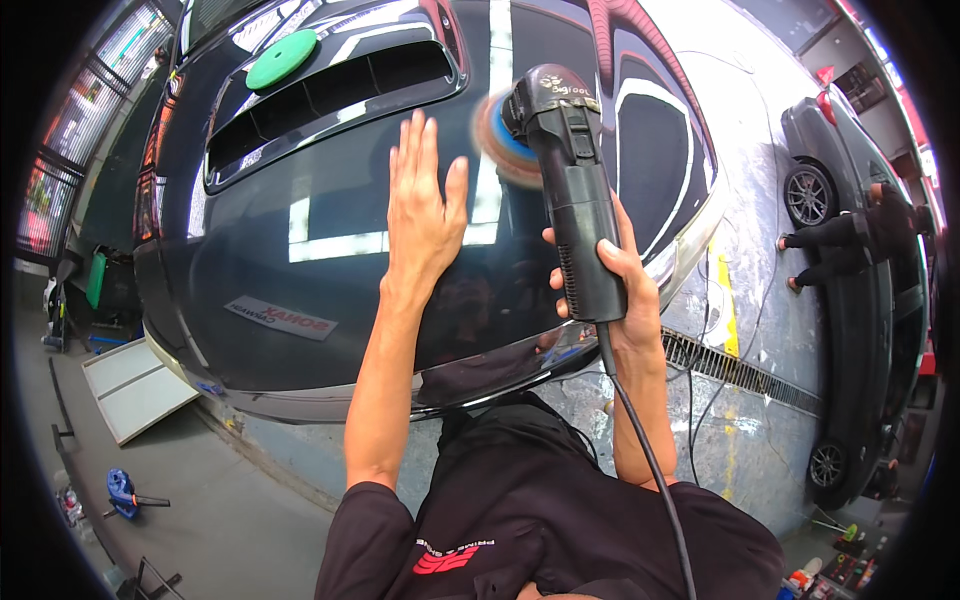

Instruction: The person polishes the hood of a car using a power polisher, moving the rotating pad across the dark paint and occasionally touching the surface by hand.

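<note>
My right hand (634,281) grips the black body of a corded polisher (574,169) from its rear end. The blurred edge of its round pad (506,154) sits over the hood; whether it touches the paint I cannot tell. My left hand (424,191) is palm down over the glossy dark car hood (337,292), just left of the polisher. Its fingers lie side by side with the thumb apart, and it holds nothing. Beyond it is the hood scoop (330,109). A round green polishing pad (281,58) rests at the scoop's far edge.
The polisher's black cord (652,465) runs down past my right forearm. Cables cross the floor near a drain grate (739,371). A grey car (855,337) stands to the right, with another person (862,232) beside it. A pale panel (139,390) lies at left.
</note>
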{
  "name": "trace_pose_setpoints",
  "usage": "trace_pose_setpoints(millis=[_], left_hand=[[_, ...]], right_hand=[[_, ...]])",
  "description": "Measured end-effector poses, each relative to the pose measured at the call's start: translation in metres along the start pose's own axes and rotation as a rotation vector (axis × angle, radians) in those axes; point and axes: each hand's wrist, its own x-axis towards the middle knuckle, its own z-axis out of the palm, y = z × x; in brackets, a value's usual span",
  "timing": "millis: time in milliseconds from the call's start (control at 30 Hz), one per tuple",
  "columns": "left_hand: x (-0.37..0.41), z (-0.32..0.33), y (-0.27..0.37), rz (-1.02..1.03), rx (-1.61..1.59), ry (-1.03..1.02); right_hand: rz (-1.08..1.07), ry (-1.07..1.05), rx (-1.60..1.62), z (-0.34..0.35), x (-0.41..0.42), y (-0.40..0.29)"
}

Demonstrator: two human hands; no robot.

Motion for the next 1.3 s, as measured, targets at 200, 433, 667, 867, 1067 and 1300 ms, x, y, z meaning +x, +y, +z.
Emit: trace_pose_setpoints(millis=[200,433,667,867,1067,1300], left_hand=[[0.102,0.003,0.056,0.158,-0.437,-0.068],[0.125,0.030,0.048,0.068,-0.502,-0.263],[0.118,-0.004,0.020,0.033,-0.524,-0.328],[0.105,-0.030,0.002,-0.034,-0.589,-0.307],[0.104,-0.043,-0.007,-0.012,-0.597,-0.273],[0.110,-0.031,-0.073,-0.045,-0.362,-0.288]], right_hand=[[0.029,-0.030,-0.011,0.011,-0.001,0.004],[0.064,-0.021,-0.035,0.024,-0.006,0.015],[0.186,-0.066,-0.023,0.041,-0.007,0.028],[0.238,-0.111,0.015,0.057,-0.010,0.044],[0.193,-0.145,0.013,0.065,-0.007,0.050],[0.129,-0.230,0.152,0.034,0.011,0.066]])
